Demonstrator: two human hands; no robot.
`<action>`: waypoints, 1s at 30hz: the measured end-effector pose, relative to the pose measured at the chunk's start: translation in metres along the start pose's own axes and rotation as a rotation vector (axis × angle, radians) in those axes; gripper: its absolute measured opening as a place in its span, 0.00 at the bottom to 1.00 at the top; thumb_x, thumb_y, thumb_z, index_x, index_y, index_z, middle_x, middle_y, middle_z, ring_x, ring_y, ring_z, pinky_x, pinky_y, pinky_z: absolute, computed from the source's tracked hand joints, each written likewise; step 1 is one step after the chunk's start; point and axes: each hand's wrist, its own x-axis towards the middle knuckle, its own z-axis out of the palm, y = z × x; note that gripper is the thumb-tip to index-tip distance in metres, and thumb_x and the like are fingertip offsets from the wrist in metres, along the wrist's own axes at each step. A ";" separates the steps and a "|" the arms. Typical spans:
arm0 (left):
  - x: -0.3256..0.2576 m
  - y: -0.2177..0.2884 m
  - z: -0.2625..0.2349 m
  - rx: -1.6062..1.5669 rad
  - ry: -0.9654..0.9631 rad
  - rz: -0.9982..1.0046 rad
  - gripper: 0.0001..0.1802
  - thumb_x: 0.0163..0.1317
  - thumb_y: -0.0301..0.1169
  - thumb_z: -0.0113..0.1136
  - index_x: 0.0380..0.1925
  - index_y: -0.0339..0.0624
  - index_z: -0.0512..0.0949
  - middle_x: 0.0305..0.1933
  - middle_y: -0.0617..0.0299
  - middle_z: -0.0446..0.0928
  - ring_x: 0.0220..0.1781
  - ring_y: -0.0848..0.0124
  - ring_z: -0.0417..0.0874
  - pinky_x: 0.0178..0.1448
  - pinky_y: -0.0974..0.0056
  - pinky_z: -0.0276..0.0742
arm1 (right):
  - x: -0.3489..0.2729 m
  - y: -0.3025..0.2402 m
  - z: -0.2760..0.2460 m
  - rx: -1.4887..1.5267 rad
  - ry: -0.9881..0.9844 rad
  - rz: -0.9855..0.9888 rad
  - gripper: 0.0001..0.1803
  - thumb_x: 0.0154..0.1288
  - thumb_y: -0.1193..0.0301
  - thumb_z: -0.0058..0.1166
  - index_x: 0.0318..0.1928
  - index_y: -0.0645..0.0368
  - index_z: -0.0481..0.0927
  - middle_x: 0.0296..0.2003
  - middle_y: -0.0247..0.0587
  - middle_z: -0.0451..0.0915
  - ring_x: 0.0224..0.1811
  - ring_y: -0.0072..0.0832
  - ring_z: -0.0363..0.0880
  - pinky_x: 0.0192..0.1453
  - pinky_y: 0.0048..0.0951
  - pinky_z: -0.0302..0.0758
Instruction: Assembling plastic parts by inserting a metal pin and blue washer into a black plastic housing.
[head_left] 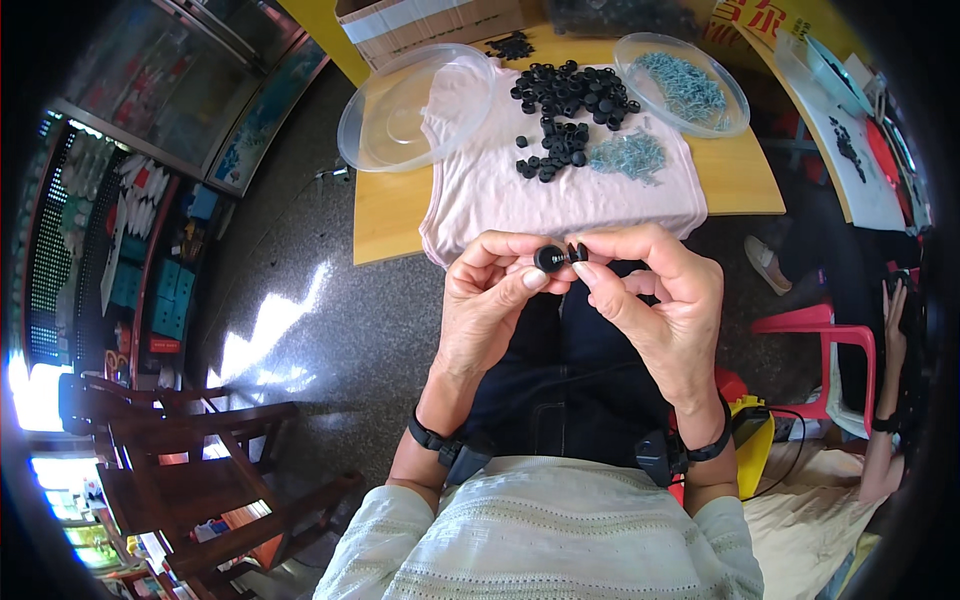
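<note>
Black round part (549, 258) pinched between hands, partly hidden by fingertips (533, 280)

The one camera sits on my head and looks steeply down over my chest and lap. My hands (580, 290) are close below it, near the middle of the view. Beyond my hands lies the worktop (740, 175), farther off toward the top edge. The fisheye lens bends the floor and shelves around the rim.
</note>
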 end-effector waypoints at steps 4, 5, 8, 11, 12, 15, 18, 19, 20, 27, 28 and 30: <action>0.000 0.002 0.003 0.036 0.025 -0.004 0.13 0.60 0.20 0.62 0.45 0.32 0.75 0.45 0.48 0.81 0.43 0.63 0.85 0.49 0.62 0.84 | 0.000 0.000 -0.001 -0.028 -0.006 0.001 0.10 0.59 0.81 0.60 0.42 0.65 0.80 0.35 0.39 0.84 0.36 0.19 0.83 0.33 0.20 0.82; 0.001 0.002 0.004 0.052 0.032 -0.010 0.13 0.59 0.20 0.63 0.45 0.31 0.76 0.44 0.48 0.81 0.43 0.63 0.85 0.50 0.62 0.84 | 0.000 0.000 -0.001 -0.031 -0.003 0.010 0.10 0.59 0.81 0.61 0.42 0.65 0.80 0.35 0.39 0.84 0.36 0.19 0.83 0.33 0.20 0.82; 0.001 0.003 0.005 0.059 0.031 0.000 0.14 0.58 0.20 0.63 0.44 0.31 0.76 0.43 0.49 0.81 0.42 0.64 0.85 0.50 0.63 0.84 | 0.000 -0.001 -0.001 -0.076 -0.006 -0.006 0.10 0.58 0.81 0.61 0.42 0.64 0.81 0.35 0.39 0.84 0.36 0.19 0.84 0.33 0.20 0.82; 0.002 0.003 0.005 0.069 0.018 0.017 0.14 0.57 0.18 0.64 0.44 0.31 0.77 0.43 0.50 0.81 0.42 0.65 0.85 0.50 0.63 0.83 | 0.001 -0.003 0.000 -0.120 -0.005 -0.010 0.10 0.58 0.81 0.61 0.42 0.64 0.81 0.35 0.39 0.84 0.36 0.19 0.84 0.33 0.19 0.82; 0.002 0.004 0.006 0.069 0.018 0.019 0.14 0.57 0.18 0.64 0.44 0.31 0.77 0.43 0.50 0.81 0.42 0.65 0.85 0.50 0.63 0.83 | 0.001 -0.003 0.000 -0.121 -0.006 -0.012 0.10 0.58 0.81 0.61 0.42 0.64 0.81 0.35 0.39 0.84 0.36 0.19 0.84 0.33 0.19 0.82; 0.002 0.005 0.008 0.152 0.021 0.065 0.14 0.55 0.16 0.64 0.43 0.30 0.77 0.43 0.51 0.81 0.43 0.66 0.85 0.51 0.64 0.83 | 0.000 -0.002 0.001 -0.209 -0.013 -0.056 0.10 0.58 0.81 0.62 0.41 0.64 0.81 0.36 0.39 0.84 0.35 0.19 0.83 0.32 0.20 0.82; 0.002 0.004 0.007 0.223 0.014 0.096 0.13 0.54 0.14 0.64 0.41 0.30 0.78 0.42 0.53 0.80 0.43 0.67 0.84 0.51 0.65 0.83 | -0.004 0.006 0.003 -0.125 0.021 -0.001 0.10 0.58 0.80 0.62 0.42 0.64 0.81 0.37 0.39 0.84 0.35 0.19 0.83 0.32 0.21 0.81; 0.003 0.004 0.006 0.248 0.011 0.093 0.13 0.54 0.14 0.64 0.41 0.30 0.78 0.43 0.53 0.80 0.43 0.68 0.84 0.51 0.65 0.83 | -0.005 0.008 0.003 -0.122 0.033 -0.011 0.10 0.58 0.80 0.62 0.42 0.64 0.81 0.37 0.40 0.84 0.35 0.20 0.83 0.33 0.21 0.81; 0.003 0.003 0.005 0.273 0.009 0.091 0.13 0.54 0.14 0.64 0.41 0.30 0.78 0.43 0.53 0.79 0.44 0.68 0.83 0.51 0.65 0.83 | -0.006 0.009 0.003 -0.120 0.046 -0.021 0.11 0.58 0.80 0.62 0.42 0.64 0.81 0.38 0.41 0.84 0.34 0.21 0.84 0.33 0.21 0.81; 0.003 0.004 0.006 0.312 -0.034 0.153 0.12 0.55 0.14 0.63 0.40 0.31 0.79 0.46 0.51 0.78 0.46 0.68 0.82 0.52 0.66 0.82 | -0.008 0.014 0.006 -0.240 0.084 -0.197 0.12 0.57 0.83 0.62 0.44 0.64 0.82 0.39 0.44 0.84 0.36 0.27 0.84 0.35 0.22 0.81; 0.003 0.004 0.005 0.318 -0.032 0.152 0.12 0.54 0.14 0.63 0.40 0.31 0.80 0.46 0.51 0.78 0.47 0.68 0.81 0.52 0.66 0.82 | -0.009 0.014 0.007 -0.257 0.089 -0.223 0.12 0.57 0.83 0.61 0.43 0.64 0.82 0.39 0.44 0.84 0.36 0.28 0.84 0.36 0.24 0.81; 0.002 0.004 0.005 0.324 -0.030 0.150 0.12 0.54 0.14 0.63 0.39 0.32 0.80 0.46 0.51 0.78 0.47 0.68 0.81 0.53 0.66 0.82 | -0.009 0.013 0.007 -0.273 0.094 -0.248 0.12 0.57 0.83 0.61 0.43 0.64 0.82 0.39 0.44 0.84 0.37 0.29 0.84 0.36 0.25 0.81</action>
